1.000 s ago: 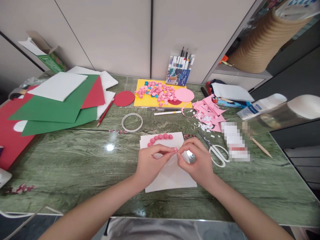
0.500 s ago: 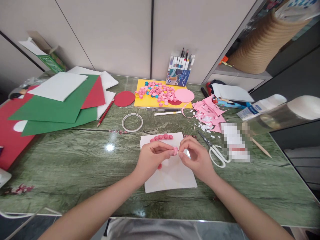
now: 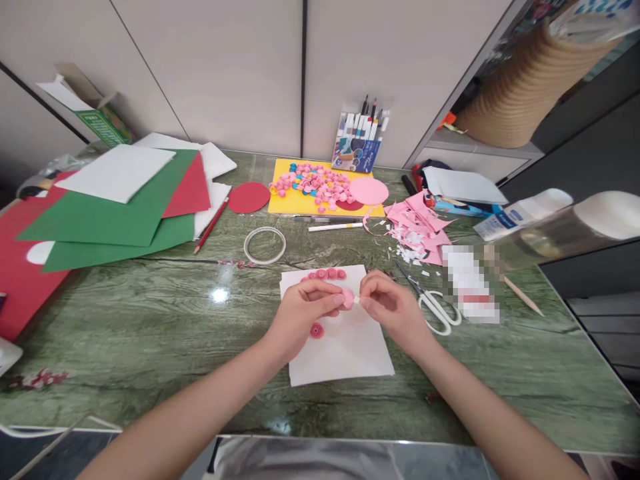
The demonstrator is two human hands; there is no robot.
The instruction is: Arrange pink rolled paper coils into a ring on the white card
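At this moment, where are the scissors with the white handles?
In the head view, the scissors lie on the green table, just right of the right hand and left of the pixelated white item.

Marker pk [image 3: 357, 148]: "24" at lower L corner, prob.; other txt on it too blurred to read. Green box [image 3: 104, 127] & blue-labelled white pkt [image 3: 511, 217]: lettering illegible.
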